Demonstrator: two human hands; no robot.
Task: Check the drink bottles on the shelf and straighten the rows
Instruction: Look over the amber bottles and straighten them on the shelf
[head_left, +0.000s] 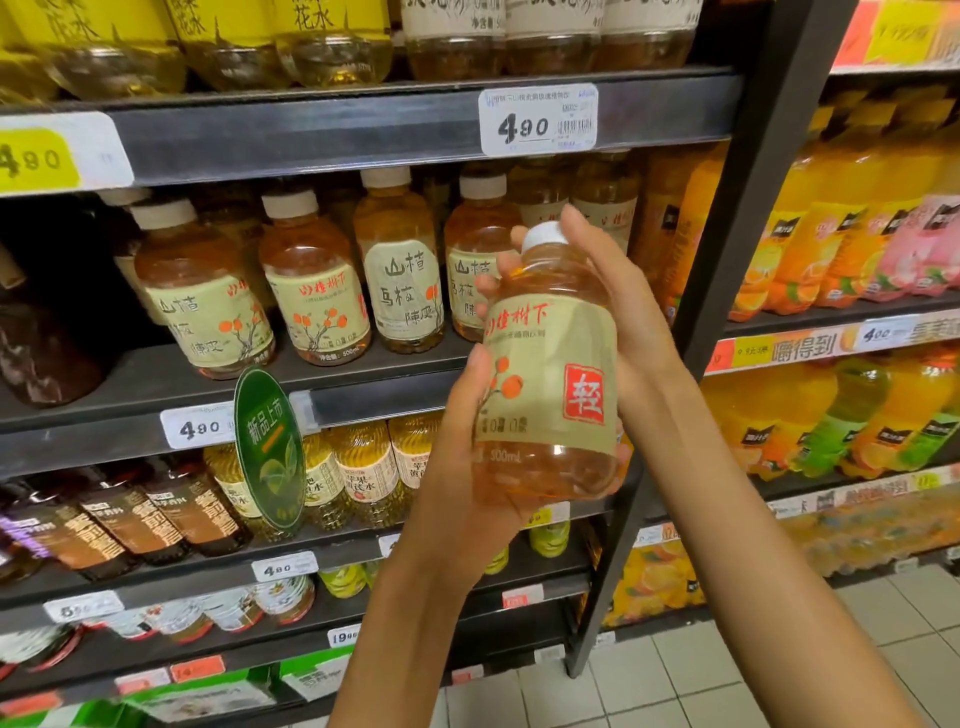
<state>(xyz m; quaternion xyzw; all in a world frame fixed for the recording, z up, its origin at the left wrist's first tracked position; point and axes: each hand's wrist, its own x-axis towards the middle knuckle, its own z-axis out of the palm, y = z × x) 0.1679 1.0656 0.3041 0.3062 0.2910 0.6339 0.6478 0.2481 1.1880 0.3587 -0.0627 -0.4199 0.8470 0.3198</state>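
I hold one amber drink bottle (545, 374) with a white cap and a beige label bearing a red square, upright in front of the shelf. My left hand (467, 457) grips its lower half from the left and below. My right hand (608, 306) wraps around the neck and shoulder from behind, fingers showing past the cap. Behind it, a row of matching bottles (311, 291) stands on the dark middle shelf (145, 410), their labels turned different ways.
Yellow-label bottles fill the shelf above (218, 47). Dark and yellow bottles sit on the shelf below (353, 478), beside a green oval tag (270, 452). A black upright post (727, 291) divides this bay from orange juice bottles (831, 234) at right. Tiled floor lies below right.
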